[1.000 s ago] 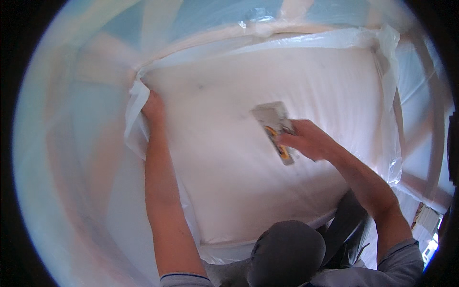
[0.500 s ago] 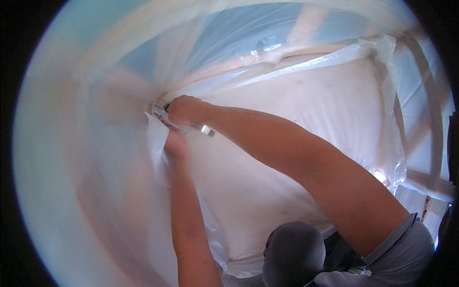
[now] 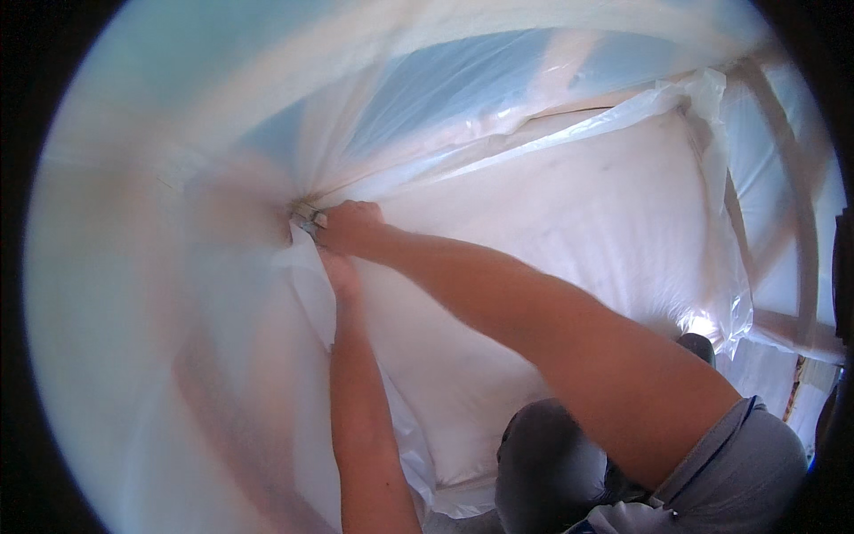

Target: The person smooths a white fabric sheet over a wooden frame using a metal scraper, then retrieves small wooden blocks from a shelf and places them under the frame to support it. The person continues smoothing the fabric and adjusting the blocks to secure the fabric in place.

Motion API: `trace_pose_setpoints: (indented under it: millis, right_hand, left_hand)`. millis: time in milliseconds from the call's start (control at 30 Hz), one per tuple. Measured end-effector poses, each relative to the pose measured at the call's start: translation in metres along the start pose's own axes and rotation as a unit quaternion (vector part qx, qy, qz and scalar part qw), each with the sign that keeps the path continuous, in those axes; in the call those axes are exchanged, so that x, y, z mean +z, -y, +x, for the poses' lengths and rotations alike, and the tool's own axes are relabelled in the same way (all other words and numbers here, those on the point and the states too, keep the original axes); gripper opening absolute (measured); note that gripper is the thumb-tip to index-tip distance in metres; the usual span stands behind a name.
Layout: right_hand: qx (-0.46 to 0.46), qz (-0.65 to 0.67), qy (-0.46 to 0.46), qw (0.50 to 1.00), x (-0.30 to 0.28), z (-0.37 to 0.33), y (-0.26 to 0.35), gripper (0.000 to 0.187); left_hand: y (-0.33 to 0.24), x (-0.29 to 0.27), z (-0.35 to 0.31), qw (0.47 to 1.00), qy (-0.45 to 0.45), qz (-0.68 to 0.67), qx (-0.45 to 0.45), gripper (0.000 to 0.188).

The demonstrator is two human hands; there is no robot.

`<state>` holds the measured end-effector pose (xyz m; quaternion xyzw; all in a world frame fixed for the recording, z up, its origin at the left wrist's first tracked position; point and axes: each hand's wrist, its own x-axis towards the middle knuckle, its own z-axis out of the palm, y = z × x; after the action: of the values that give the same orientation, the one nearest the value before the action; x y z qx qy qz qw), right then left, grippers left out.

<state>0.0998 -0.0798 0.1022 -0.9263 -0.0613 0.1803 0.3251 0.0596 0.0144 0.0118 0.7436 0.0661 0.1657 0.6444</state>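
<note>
While the right hand (image 3: 350,228) curls round a metal tool (image 3: 306,214), plastic sheeting (image 3: 311,289) partly hides the left hand (image 3: 341,272), its grip unclear.

Right hand (image 3: 352,229) curled above left hand (image 3: 339,274), perhaps touching

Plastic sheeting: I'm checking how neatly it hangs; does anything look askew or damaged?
A loose flap hangs beside the left hand, and creases bunch near the right hand, so the sheeting looks uneven. No tear shows.
</note>
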Motion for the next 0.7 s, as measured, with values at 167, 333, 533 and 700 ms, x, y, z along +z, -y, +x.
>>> trace_pose_setpoints:
  millis: [167, 333, 533, 700]
  right_hand:
    - [0.061, 0.176, 0.039, 0.982, -0.075, -0.13, -0.084, 0.045]
    - [0.25, 0.157, 0.057, 0.954, -0.13, -0.356, -0.21, 0.047]
    - [0.409, 0.122, 0.071, 0.901, -0.152, -0.6, -0.265, 0.051]
    - [0.475, 0.325, 0.096, 0.812, -0.153, -0.685, -0.257, 0.041]
  left_hand:
    - [0.055, -0.003, 0.008, 0.891, -0.039, 0.422, 0.162, 0.037]
    - [0.109, -0.051, 0.023, 0.684, 0.008, 0.672, 0.284, 0.031]
    - [0.04, 0.034, -0.005, 0.808, 0.007, 0.564, 0.172, 0.047]
    - [-0.061, 0.164, -0.266, 0.725, 0.341, 0.443, 0.402, 0.06]
